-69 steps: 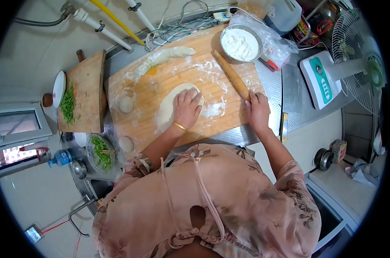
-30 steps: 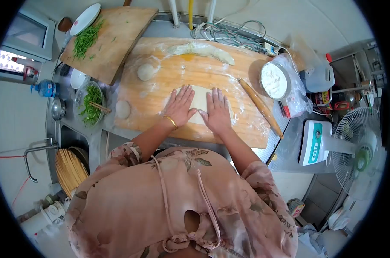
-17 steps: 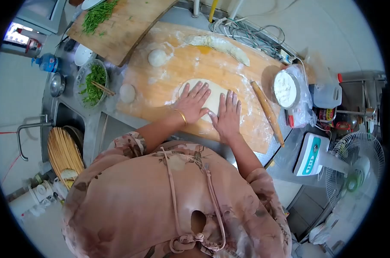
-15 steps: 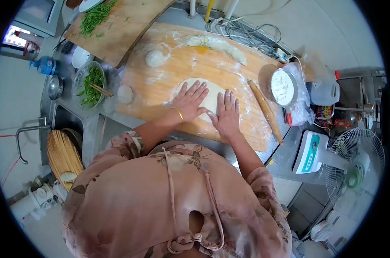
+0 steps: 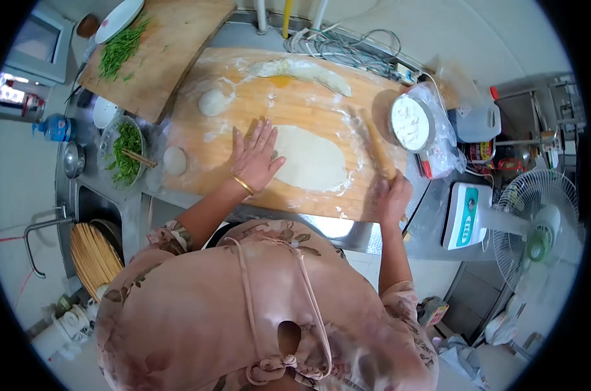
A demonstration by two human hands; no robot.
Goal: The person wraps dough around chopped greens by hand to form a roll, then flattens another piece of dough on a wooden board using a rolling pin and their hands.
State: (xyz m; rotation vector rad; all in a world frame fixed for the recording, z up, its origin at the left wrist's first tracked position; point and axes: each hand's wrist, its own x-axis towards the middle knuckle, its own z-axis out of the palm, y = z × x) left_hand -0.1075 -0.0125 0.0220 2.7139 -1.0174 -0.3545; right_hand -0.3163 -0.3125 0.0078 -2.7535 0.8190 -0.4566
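Observation:
A flat oval sheet of dough (image 5: 311, 158) lies on the floured wooden board (image 5: 243, 189). My left hand (image 5: 255, 156), fingers spread, rests at the sheet's left edge, its thumb over the dough. On the right side of the board, my right hand (image 5: 394, 197) is closed around the near end of a wooden rolling pin (image 5: 377, 146). The pin points away from me and looks slightly blurred. Two round dough balls, one farther back (image 5: 213, 103) and one nearer (image 5: 175, 161), sit at the board's left. Along the back lies a long floured dough roll (image 5: 302, 73).
A bowl of flour (image 5: 410, 124) stands right of the board, with a kitchen scale (image 5: 468, 216) and fan (image 5: 539, 231) beyond. At left are a glass bowl of chopped greens with chopsticks (image 5: 123, 153), a cutting board (image 5: 171, 39) and a sink (image 5: 100, 205). Cables (image 5: 347, 47) run behind.
My right hand has left the dough sheet and moved right to grasp the rolling pin. My left hand has shifted left, uncovering most of the sheet. The whole view has shifted slightly.

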